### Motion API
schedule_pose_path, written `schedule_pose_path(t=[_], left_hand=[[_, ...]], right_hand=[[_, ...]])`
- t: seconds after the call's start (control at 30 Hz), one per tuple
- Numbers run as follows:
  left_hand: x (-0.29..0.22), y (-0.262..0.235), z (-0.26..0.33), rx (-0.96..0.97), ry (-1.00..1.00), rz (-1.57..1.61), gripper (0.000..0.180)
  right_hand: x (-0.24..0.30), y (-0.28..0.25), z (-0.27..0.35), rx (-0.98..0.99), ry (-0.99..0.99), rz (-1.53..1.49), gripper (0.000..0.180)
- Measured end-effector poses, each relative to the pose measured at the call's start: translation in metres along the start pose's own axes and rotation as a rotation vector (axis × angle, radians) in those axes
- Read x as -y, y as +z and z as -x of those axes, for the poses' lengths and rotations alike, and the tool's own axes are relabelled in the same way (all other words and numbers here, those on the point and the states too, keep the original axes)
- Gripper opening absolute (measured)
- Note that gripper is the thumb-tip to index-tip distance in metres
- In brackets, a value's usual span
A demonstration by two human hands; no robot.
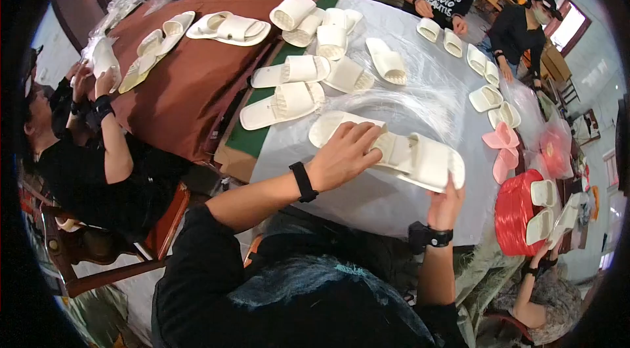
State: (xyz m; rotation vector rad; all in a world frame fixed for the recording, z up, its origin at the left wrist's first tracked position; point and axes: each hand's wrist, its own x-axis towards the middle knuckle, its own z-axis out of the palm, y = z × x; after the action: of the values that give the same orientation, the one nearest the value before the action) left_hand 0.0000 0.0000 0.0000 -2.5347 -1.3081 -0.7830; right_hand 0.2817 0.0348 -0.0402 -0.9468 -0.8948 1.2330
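Clear plastic sheet underneath, left hand hides slipper heel.

Bare plastic sheet lies open just beyond my left grip, and the surface nearer me is free too. Farther out, a cluster of white slippers blocks the way; pink slippers and a red spool crowd my right.

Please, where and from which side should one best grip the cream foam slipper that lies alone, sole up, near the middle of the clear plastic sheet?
Probably the narrow heel end of the cream foam slipper, from the far side. It lies sole up, apart from its neighbours, heel end free.
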Motion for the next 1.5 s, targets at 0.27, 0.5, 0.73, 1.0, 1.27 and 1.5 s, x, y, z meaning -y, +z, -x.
schedule_pose_path(t=[0.27, 0.5, 0.73, 1.0, 1.27, 1.5], left_hand=[[-0.015, 0.044, -0.029, -0.07, 0.344, 0.119, 0.014], [-0.034, 0.098, -0.059, 0.018, 0.21, 0.251, 0.02], [0.003, 0.048, 0.016, 0.233, -0.305, 0.695, 0.04], [-0.022, 0.008, 0.056, 0.194, -0.836, 0.977, 0.064], [-0.011, 0.045, 0.079, 0.1, -0.494, 0.568, 0.061], [-0.025, 0.035, 0.06, 0.262, -0.51, 0.519, 0.054]], right_hand=[[0.091, -0.195, -0.002, -0.519, -0.149, -0.05, 0.042], [0.131, -0.13, -0.012, -0.046, -0.12, 0.028, 0.04], [0.065, -0.003, -0.055, 0.271, 0.108, 0.191, 0.028], [-0.015, 0.049, -0.069, 0.439, -0.083, 0.714, 0.033], [0.039, -0.002, -0.007, 0.546, -0.075, 1.622, 0.081], [0.011, -0.015, -0.018, 0.601, -0.234, 1.232, 0.077]])
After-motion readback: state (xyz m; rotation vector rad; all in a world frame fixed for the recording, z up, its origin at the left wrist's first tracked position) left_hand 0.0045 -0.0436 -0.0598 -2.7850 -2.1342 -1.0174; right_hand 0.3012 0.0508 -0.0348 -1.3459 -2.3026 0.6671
